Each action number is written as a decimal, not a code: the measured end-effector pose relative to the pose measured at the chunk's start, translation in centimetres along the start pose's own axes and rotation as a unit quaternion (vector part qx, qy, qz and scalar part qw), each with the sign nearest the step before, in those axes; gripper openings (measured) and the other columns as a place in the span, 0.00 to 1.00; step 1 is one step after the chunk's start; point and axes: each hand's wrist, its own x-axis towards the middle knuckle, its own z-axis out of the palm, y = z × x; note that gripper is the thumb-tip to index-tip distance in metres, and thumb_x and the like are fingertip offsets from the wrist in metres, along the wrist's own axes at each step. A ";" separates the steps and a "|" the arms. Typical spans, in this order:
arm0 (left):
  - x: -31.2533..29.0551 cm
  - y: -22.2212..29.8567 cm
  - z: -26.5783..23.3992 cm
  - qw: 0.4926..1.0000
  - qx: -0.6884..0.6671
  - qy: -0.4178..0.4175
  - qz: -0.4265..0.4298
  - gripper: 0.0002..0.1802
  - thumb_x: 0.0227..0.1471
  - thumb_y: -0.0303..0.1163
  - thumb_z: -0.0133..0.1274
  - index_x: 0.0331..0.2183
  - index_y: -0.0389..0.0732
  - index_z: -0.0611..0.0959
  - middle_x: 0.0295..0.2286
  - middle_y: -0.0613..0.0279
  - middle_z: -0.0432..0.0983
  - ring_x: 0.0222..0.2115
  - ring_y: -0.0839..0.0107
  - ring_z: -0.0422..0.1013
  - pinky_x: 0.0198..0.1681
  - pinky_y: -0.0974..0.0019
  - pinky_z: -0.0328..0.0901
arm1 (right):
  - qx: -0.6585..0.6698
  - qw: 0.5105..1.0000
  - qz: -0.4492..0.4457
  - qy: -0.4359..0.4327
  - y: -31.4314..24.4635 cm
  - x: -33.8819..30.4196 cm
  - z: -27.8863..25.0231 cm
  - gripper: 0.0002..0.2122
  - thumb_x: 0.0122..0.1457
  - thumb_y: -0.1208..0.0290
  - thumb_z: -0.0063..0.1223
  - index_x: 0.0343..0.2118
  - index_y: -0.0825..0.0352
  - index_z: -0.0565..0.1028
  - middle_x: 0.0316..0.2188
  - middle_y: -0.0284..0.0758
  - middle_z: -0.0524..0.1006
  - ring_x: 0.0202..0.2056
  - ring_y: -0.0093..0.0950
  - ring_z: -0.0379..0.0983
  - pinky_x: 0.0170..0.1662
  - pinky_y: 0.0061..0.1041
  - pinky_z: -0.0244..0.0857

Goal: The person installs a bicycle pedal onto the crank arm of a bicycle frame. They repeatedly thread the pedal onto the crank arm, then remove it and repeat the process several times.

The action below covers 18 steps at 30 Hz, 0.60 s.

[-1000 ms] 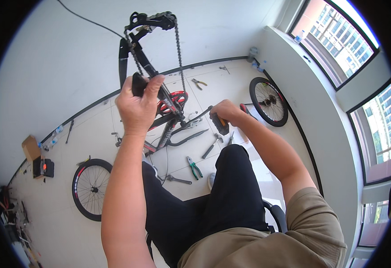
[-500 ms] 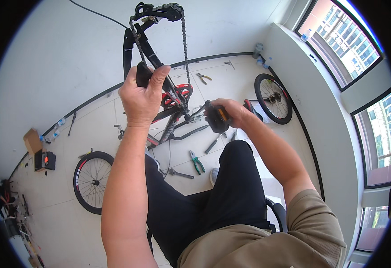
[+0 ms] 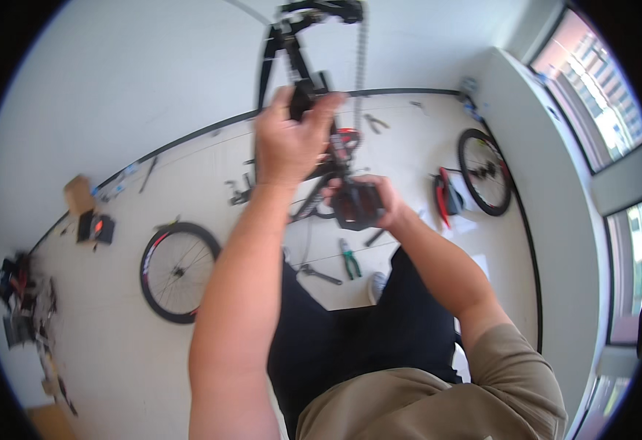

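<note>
Left hand [image 3: 288, 147] raised in front of bike frame [image 3: 297, 60], fingers curled around a dark blocky piece [image 3: 303, 103]; piece sits between thumb and curled fingers, thumb along its right side. Whether piece touches the frame tube behind: cannot tell, blurred.

Right hand [image 3: 388, 202] lower and to the right, fingers gripping a black pedal [image 3: 358, 207]. Pedal faces the camera, wide body covering most of the palm; fingertips show past its upper left edge, rest of hand along its right side. Reddish patch on the pedal face, details smeared. Pedal overlaps the lower frame in view; contact between them cannot be told.

Chain [image 3: 361, 66] hangs right of the left hand, apart from the fingers. Red chainring [image 3: 349, 136] just right of and below the left thumb, partly hidden, above the pedal.

On the floor [image 3: 115, 345]: green-handled pliers [image 3: 350, 262] below the pedal, adjustable wrench [image 3: 321, 276] to their left, second pliers [image 3: 376, 123] up past the chainring. One wheel [image 3: 179, 272] left of the left forearm, other wheel [image 3: 484, 171] well right of the right hand, red-and-black saddle [image 3: 447, 195] near it.
</note>
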 end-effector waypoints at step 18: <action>-1.2 -1.2 4.1 0.998 0.040 0.028 0.039 0.34 0.45 0.60 0.66 0.26 0.36 0.74 0.14 0.53 0.74 0.19 0.49 0.75 0.25 0.57 0.68 | -0.304 0.885 -0.150 0.318 -5.3 -6.6 -1.6 0.12 0.52 0.62 0.52 0.29 0.68 0.76 0.25 0.38 0.77 0.28 0.32 0.76 0.33 0.31 0.73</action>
